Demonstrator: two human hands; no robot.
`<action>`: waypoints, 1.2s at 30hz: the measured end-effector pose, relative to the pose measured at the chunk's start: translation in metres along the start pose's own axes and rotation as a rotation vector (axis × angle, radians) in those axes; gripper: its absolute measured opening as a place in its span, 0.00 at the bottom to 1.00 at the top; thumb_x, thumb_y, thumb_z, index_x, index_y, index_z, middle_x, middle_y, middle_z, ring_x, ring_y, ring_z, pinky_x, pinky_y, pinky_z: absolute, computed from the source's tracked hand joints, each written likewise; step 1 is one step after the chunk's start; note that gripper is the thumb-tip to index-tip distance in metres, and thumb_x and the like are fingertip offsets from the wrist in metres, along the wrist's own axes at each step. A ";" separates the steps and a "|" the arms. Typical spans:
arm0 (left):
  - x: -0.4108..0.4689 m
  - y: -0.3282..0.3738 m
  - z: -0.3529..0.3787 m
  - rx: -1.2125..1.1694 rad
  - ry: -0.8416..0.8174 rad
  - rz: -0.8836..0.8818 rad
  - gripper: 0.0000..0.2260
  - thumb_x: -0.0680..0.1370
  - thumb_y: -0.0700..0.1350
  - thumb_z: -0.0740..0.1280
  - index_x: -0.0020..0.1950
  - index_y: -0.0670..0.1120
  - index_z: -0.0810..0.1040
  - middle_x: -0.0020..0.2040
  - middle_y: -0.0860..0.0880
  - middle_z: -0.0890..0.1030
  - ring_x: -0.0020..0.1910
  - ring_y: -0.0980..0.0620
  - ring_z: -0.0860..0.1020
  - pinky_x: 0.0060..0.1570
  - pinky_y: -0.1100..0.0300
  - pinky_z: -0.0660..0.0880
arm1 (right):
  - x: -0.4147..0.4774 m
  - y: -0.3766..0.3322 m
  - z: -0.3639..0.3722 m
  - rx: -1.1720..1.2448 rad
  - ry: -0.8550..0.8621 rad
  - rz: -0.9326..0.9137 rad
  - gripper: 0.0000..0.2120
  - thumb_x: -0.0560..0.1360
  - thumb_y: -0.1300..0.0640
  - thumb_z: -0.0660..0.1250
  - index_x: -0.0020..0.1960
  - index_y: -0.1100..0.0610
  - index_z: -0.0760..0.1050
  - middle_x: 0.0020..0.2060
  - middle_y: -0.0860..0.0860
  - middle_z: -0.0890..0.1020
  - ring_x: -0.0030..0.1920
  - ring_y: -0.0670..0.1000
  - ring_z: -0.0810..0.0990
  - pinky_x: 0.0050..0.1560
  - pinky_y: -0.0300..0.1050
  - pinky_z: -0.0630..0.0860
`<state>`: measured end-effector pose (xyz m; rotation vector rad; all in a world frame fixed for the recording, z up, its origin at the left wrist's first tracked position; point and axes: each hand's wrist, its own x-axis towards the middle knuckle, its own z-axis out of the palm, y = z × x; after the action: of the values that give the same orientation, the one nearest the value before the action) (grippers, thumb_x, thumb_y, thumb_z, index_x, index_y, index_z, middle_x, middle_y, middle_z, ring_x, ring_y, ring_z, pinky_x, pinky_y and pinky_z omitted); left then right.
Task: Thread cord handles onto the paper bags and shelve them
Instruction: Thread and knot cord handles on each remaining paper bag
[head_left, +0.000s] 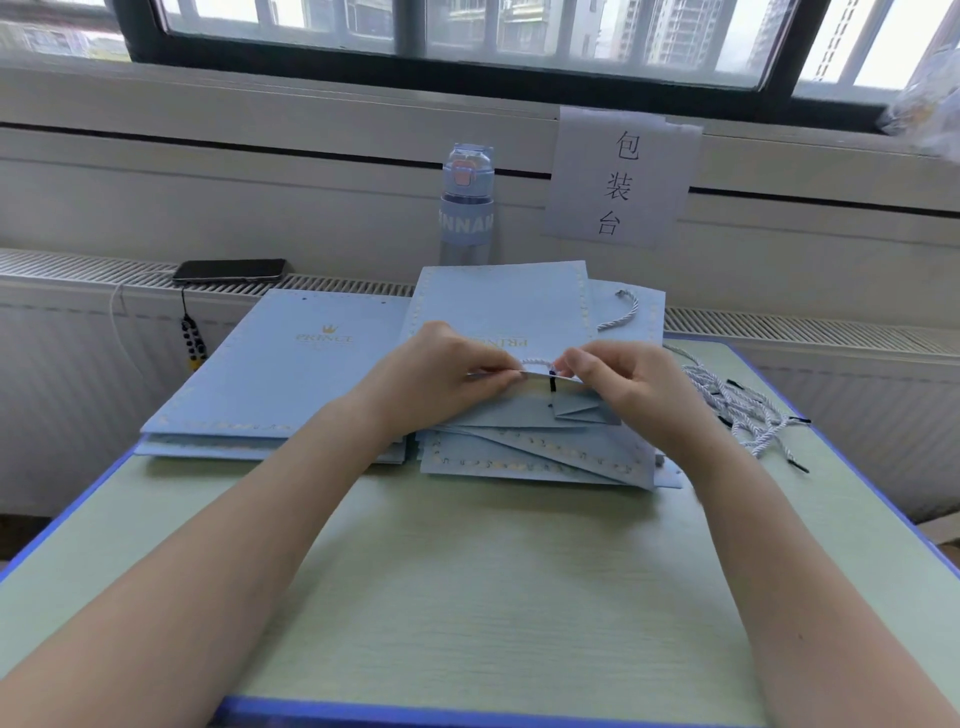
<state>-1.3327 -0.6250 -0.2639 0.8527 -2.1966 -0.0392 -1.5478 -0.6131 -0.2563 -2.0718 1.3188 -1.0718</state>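
A light blue paper bag (498, 306) lies flat on top of a fanned pile of the same bags (530, 452) at the table's middle. My left hand (441, 369) pinches the bag's near top edge. My right hand (618, 379) pinches a white twisted cord (537, 361) at that edge, and the cord's black tip (551, 383) hangs down through the paper. Another white cord handle (621, 312) shows on a bag behind. A second stack of flat blue bags (291, 374) lies to the left.
Loose white cords with black tips (737, 410) lie in a heap at the right of the green table (467, 597). A blue water bottle (466, 208), a phone (228, 271) on the radiator ledge and a paper sign (621, 176) stand behind.
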 end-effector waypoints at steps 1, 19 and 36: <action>0.000 0.000 0.000 -0.009 0.007 -0.011 0.08 0.75 0.45 0.68 0.47 0.43 0.85 0.32 0.58 0.77 0.31 0.73 0.71 0.37 0.81 0.64 | 0.000 0.002 0.000 -0.026 -0.003 -0.010 0.11 0.77 0.47 0.65 0.42 0.51 0.82 0.38 0.57 0.82 0.39 0.52 0.76 0.39 0.42 0.68; 0.003 -0.005 0.001 -0.016 0.052 -0.022 0.11 0.75 0.48 0.66 0.48 0.43 0.85 0.33 0.51 0.82 0.35 0.62 0.75 0.37 0.74 0.71 | 0.002 0.005 0.003 -0.167 0.013 -0.189 0.19 0.81 0.53 0.58 0.41 0.67 0.76 0.36 0.56 0.77 0.36 0.50 0.71 0.36 0.36 0.65; 0.002 -0.002 0.013 0.359 0.266 0.398 0.03 0.75 0.46 0.71 0.42 0.50 0.84 0.46 0.52 0.83 0.34 0.53 0.81 0.23 0.58 0.73 | -0.001 -0.010 0.022 -0.146 0.235 -0.204 0.11 0.79 0.60 0.62 0.48 0.64 0.82 0.29 0.36 0.71 0.32 0.35 0.73 0.32 0.28 0.64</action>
<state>-1.3406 -0.6307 -0.2724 0.5510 -2.1065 0.6416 -1.5248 -0.6085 -0.2629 -2.2834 1.3524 -1.3798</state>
